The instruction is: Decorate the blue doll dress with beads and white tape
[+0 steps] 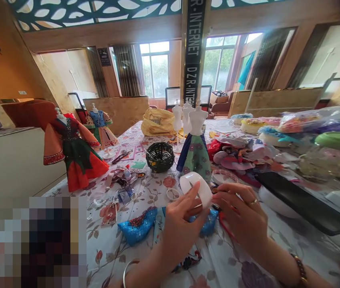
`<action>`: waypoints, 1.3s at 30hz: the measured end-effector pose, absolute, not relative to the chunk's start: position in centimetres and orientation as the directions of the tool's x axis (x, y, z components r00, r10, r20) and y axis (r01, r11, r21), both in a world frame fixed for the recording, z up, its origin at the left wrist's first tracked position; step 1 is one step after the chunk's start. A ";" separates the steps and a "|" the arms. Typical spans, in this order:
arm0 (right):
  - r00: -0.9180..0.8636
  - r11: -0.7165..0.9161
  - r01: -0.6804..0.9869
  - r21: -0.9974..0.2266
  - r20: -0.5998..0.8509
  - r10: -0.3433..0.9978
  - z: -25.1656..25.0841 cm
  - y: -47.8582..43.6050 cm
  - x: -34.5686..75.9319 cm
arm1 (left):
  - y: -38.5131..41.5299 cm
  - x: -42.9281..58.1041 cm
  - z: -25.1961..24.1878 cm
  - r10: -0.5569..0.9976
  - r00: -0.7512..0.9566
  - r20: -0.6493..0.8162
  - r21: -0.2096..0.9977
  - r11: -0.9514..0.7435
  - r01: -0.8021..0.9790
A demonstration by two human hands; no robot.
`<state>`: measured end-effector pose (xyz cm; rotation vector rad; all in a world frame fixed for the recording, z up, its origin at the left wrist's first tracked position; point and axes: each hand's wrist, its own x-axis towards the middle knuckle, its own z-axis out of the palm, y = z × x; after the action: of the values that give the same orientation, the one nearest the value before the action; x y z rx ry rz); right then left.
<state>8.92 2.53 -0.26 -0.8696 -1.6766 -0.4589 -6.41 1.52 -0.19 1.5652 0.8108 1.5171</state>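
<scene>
The left hand (184,212) holds a white roll (205,195) (basket (160,158) at its 10 o'clock); the right hand (243,204), hold unclear, meets 4 o'clock.

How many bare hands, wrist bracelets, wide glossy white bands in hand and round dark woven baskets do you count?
Bare left hand, bare right hand: 2
Thin silvery bangle, dark gold-flecked bracelet: 2
Wide glossy white band: 1
Round dark woven basket: 1
Total: 6
</scene>
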 end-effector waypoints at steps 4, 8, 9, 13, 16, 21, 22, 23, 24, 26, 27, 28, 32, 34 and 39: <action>-0.110 0.643 0.753 -0.140 0.937 0.332 -0.5 2.3 9.0 | 1.3 -6.2 -0.4 0.822 0.044 0.568 0.823 -0.567 -0.035; -0.096 0.644 0.756 -0.118 0.953 0.287 -0.5 2.1 9.0 | 1.0 -6.2 -0.4 0.809 0.006 0.587 0.809 -0.587 0.000; -0.090 0.644 0.757 -0.109 0.959 0.268 -0.5 2.1 9.0 | 0.9 -6.2 -0.4 0.799 0.001 0.602 0.799 -0.602 0.008; -0.116 0.664 0.744 -0.071 0.965 0.234 0.1 1.9 9.0 | 0.6 -6.0 -0.3 0.722 -0.019 0.691 0.722 -0.690 0.060; -0.151 0.670 0.742 -0.032 0.965 0.214 0.5 1.8 9.0 | 0.5 -6.0 -0.4 0.661 -0.038 0.749 0.659 -0.738 0.141; -0.131 0.671 0.738 -0.067 0.962 0.240 0.2 1.6 8.9 | 0.1 -6.1 -0.8 0.585 0.011 0.811 0.562 -0.784 0.264; -0.104 0.671 0.736 -0.090 0.964 0.244 0.0 1.6 8.9 | 0.0 -6.2 -0.9 0.576 0.019 0.817 0.550 -0.789 0.273; -0.083 0.669 0.735 -0.107 0.966 0.247 -0.1 1.6 8.8 | 0.0 -6.2 -0.9 0.572 0.023 0.820 0.545 -0.792 0.275; -0.071 0.667 0.735 -0.121 0.965 0.253 -0.3 1.5 8.7 | -0.1 -6.2 -0.9 0.577 0.024 0.817 0.550 -0.790 0.272; -0.053 0.667 0.730 -0.147 0.961 0.270 -0.4 1.4 8.5 | -0.2 -6.2 -0.8 0.608 0.021 0.794 0.583 -0.769 0.263; -0.047 0.667 0.728 -0.159 0.959 0.279 -0.4 1.4 8.4 | -0.2 -6.2 -0.7 0.625 0.020 0.780 0.600 -0.757 0.260; -0.041 0.666 0.726 -0.169 0.957 0.287 -0.4 1.3 8.3 | -0.2 -6.3 -0.6 0.638 0.019 0.770 0.613 -0.747 0.257; -0.007 0.638 0.743 -0.203 0.951 0.310 -0.5 1.0 8.1 | -0.3 -6.2 -0.2 0.674 0.010 0.739 0.658 -0.724 0.209; -0.003 0.632 0.748 -0.200 0.952 0.305 -0.6 1.0 8.1 | -0.3 -6.1 -0.1 0.714 0.005 0.700 0.705 -0.692 0.156; -0.037 0.626 0.768 -0.138 0.965 0.258 -0.7 1.1 8.3 | -0.2 -5.9 -0.1 0.748 -0.012 0.664 0.743 -0.658 0.121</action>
<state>8.27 1.11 -0.70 -0.8717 -1.6006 -0.5081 -5.95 -0.23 -0.09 1.7906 0.8996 1.7167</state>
